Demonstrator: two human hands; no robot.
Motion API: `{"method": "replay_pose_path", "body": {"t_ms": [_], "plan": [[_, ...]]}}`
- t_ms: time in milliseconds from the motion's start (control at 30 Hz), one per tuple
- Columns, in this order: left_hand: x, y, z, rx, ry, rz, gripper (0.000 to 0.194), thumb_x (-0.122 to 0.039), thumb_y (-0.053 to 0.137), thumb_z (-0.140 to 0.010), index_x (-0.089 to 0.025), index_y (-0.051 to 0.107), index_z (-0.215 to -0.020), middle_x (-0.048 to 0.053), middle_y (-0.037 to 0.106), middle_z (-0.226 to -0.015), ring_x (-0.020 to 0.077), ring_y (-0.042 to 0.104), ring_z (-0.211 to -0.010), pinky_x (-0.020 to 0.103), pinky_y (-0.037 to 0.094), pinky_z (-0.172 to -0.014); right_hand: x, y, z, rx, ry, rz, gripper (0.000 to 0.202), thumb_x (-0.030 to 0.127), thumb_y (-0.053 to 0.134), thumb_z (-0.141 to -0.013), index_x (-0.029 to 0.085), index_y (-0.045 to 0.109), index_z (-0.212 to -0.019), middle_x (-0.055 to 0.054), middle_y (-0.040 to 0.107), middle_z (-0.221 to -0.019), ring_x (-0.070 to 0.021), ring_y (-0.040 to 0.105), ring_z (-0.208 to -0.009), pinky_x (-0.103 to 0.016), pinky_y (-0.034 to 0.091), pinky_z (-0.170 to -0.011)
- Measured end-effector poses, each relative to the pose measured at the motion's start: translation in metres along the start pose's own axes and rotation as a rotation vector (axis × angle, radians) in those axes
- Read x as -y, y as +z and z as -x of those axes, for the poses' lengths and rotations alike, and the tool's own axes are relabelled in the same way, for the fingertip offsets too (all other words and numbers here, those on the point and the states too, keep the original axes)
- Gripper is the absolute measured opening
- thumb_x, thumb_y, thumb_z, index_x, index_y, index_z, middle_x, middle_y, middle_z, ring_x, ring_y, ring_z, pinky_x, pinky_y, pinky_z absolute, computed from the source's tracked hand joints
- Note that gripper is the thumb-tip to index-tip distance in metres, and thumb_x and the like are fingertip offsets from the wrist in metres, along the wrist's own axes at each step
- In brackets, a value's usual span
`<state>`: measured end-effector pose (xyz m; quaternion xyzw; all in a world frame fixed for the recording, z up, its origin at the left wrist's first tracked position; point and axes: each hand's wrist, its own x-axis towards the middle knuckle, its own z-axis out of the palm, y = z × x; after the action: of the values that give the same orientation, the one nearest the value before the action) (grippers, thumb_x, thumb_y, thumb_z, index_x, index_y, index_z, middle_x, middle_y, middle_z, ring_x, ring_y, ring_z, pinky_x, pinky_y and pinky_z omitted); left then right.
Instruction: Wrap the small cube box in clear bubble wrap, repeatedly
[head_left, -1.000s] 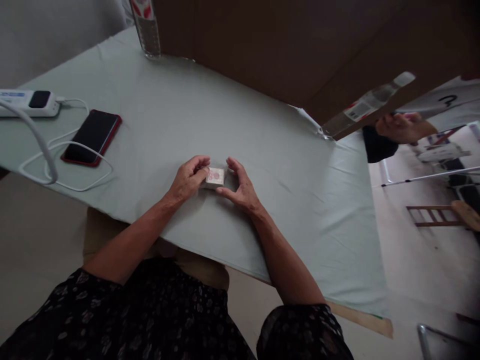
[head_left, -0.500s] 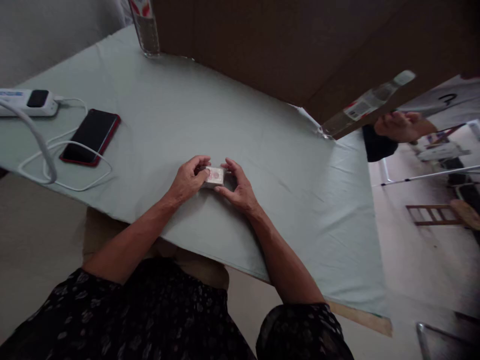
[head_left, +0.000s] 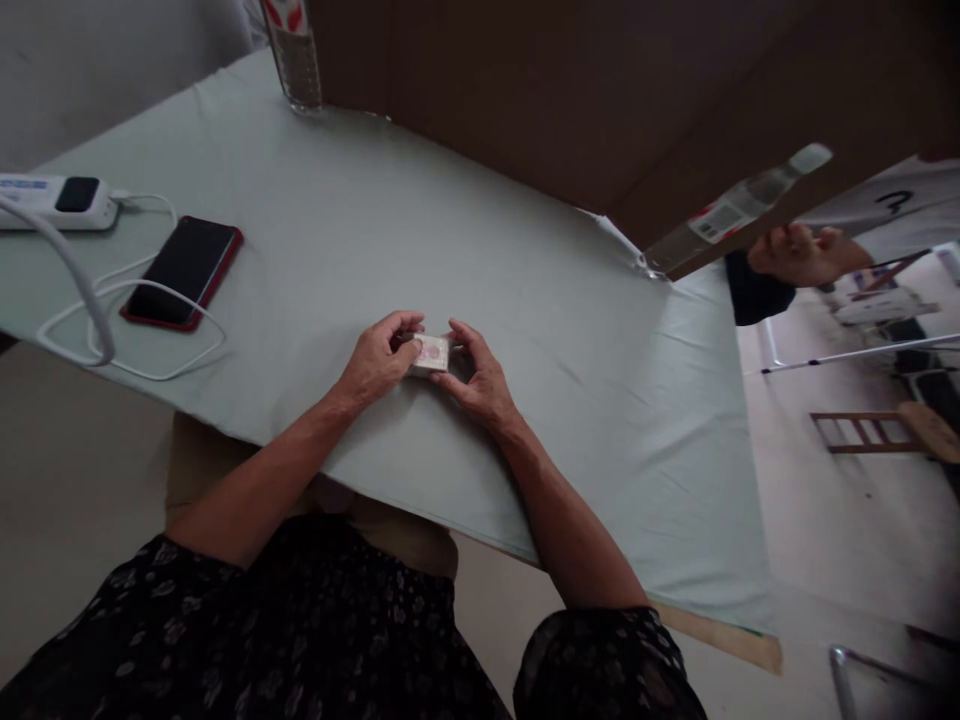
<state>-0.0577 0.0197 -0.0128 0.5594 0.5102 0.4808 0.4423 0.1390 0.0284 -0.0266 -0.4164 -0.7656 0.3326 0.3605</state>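
A small white box with pink-red print on top is held low over the cloth-covered table; I cannot tell whether it rests on the cloth. My left hand closes on its left end, thumb across the top and fingers curled behind. From the other side, my right hand steadies the right end, thumb tip at the near corner and fingertips at the far corner. A gap shows between that palm and the box. The underside of the box is hidden.
On the left lie a phone, a white cable and a power strip. Along the back stands a brown cardboard panel, with one bottle at its left and another bottle at its right. Another person's hand shows beyond.
Both hands keep nearly the same place around the box. The other person's fingers at the right have shifted slightly.
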Motion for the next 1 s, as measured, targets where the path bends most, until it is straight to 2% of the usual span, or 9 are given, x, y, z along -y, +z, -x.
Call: {"method": "replay_pose_path", "body": {"t_ms": [233, 433, 533, 667, 833, 900, 1000], "plan": [[0.003, 0.001, 0.0, 0.0, 0.016, 0.009, 0.042, -0.021, 0.059, -0.079, -0.013, 0.064, -0.12, 0.011, 0.073, -0.114, 0.0216, 0.068, -0.103, 0.039, 0.054, -0.097, 0.0, 0.001, 0.001, -0.019, -0.039, 0.077, 0.06, 0.043, 0.071, -0.083, 0.027, 0.051, -0.137, -0.011, 0.063, -0.133, -0.0275, 0.06, -0.118, -0.047, 0.045, -0.105], [-0.004, 0.002, 0.003, -0.007, 0.072, 0.042, 0.041, -0.025, 0.059, -0.082, -0.014, 0.064, -0.121, 0.011, 0.071, -0.115, 0.0196, 0.068, -0.097, 0.035, 0.056, -0.089, 0.003, 0.001, 0.004, -0.094, -0.053, 0.099, 0.054, 0.039, 0.068, -0.084, 0.026, 0.052, -0.134, -0.01, 0.065, -0.129, -0.0272, 0.06, -0.117, -0.046, 0.049, -0.1], [-0.004, 0.002, 0.002, -0.035, 0.084, -0.003, 0.04, -0.026, 0.059, -0.082, -0.015, 0.065, -0.12, 0.011, 0.069, -0.119, 0.0211, 0.066, -0.102, 0.035, 0.056, -0.088, 0.002, -0.001, 0.004, -0.119, -0.035, 0.104, 0.053, 0.04, 0.069, -0.083, 0.026, 0.054, -0.132, -0.011, 0.065, -0.13, -0.0276, 0.06, -0.119, -0.047, 0.049, -0.101], [0.0, 0.001, 0.001, -0.041, 0.054, -0.049, 0.042, -0.026, 0.059, -0.081, -0.014, 0.065, -0.12, 0.013, 0.066, -0.123, 0.0257, 0.064, -0.112, 0.043, 0.055, -0.096, -0.002, -0.003, 0.003, -0.073, 0.049, 0.094, 0.052, 0.044, 0.07, -0.083, 0.027, 0.056, -0.13, -0.01, 0.065, -0.131, -0.028, 0.06, -0.121, -0.05, 0.046, -0.107], [0.003, 0.001, 0.001, -0.041, 0.045, -0.055, 0.041, -0.025, 0.06, -0.082, -0.017, 0.064, -0.122, 0.013, 0.065, -0.126, 0.0273, 0.063, -0.113, 0.047, 0.054, -0.098, -0.003, -0.007, 0.004, -0.066, -0.009, 0.064, 0.062, 0.054, 0.072, -0.082, 0.028, 0.054, -0.135, -0.012, 0.055, -0.144, -0.0294, 0.051, -0.135, -0.05, 0.047, -0.108], [0.003, 0.002, 0.002, -0.038, 0.046, -0.066, 0.042, -0.025, 0.06, -0.081, -0.017, 0.064, -0.122, 0.012, 0.065, -0.126, 0.0268, 0.063, -0.113, 0.046, 0.055, -0.098, 0.0, -0.01, 0.005, -0.111, -0.038, 0.09, 0.053, 0.054, 0.068, -0.086, 0.029, 0.057, -0.132, -0.011, 0.055, -0.145, -0.0283, 0.049, -0.137, -0.051, 0.045, -0.109], [0.001, 0.002, 0.003, -0.035, 0.05, -0.079, 0.043, -0.026, 0.06, -0.081, -0.017, 0.064, -0.122, 0.011, 0.066, -0.126, 0.0251, 0.064, -0.112, 0.044, 0.055, -0.097, 0.007, -0.016, 0.003, -0.179, -0.096, 0.161, 0.029, 0.046, 0.061, -0.093, 0.029, 0.067, -0.116, -0.008, 0.063, -0.135, -0.0258, 0.055, -0.129, -0.05, 0.042, -0.111]]}}
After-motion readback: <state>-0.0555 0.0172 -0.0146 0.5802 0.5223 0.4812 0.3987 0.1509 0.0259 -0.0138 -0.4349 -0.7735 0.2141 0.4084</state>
